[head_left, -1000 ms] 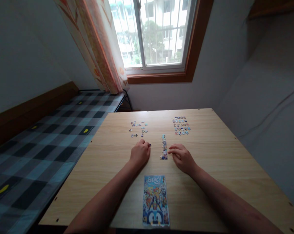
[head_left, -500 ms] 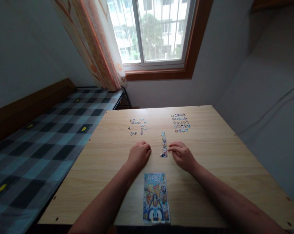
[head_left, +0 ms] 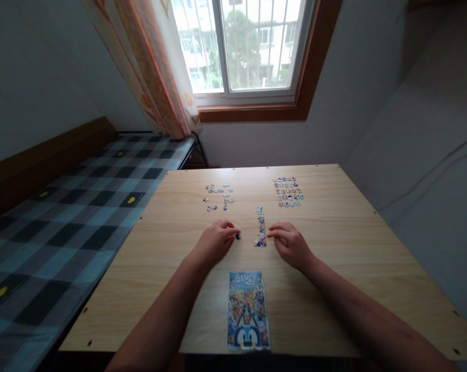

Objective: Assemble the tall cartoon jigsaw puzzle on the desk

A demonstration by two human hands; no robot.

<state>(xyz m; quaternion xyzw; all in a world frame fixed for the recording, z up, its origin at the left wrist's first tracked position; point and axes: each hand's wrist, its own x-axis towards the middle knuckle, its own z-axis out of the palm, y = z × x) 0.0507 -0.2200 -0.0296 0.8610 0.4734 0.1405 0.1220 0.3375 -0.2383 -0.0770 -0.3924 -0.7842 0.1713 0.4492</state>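
My left hand (head_left: 215, 241) rests on the wooden table (head_left: 334, 258) with its fingertips pinched on a small dark puzzle piece (head_left: 237, 236). A little to the right, an assembled strip of puzzle pieces (head_left: 260, 226) runs away from me. My right hand (head_left: 290, 244) lies just right of the strip's near end, fingers loosely curled and apart, holding nothing. A picture card with a blue cartoon dog (head_left: 248, 309) lies near the table's front edge between my forearms.
Loose puzzle pieces (head_left: 218, 197) are scattered at the back left of the table, and a tidy block of pieces (head_left: 288, 191) sits at the back right. A checked bed (head_left: 63, 217) adjoins the table's left side. A window (head_left: 249, 46) and curtain (head_left: 156, 72) are behind.
My left hand has drawn the small piece nearer and to the right, closer to the strip. My right hand has stayed beside the strip. The view has tilted slightly.
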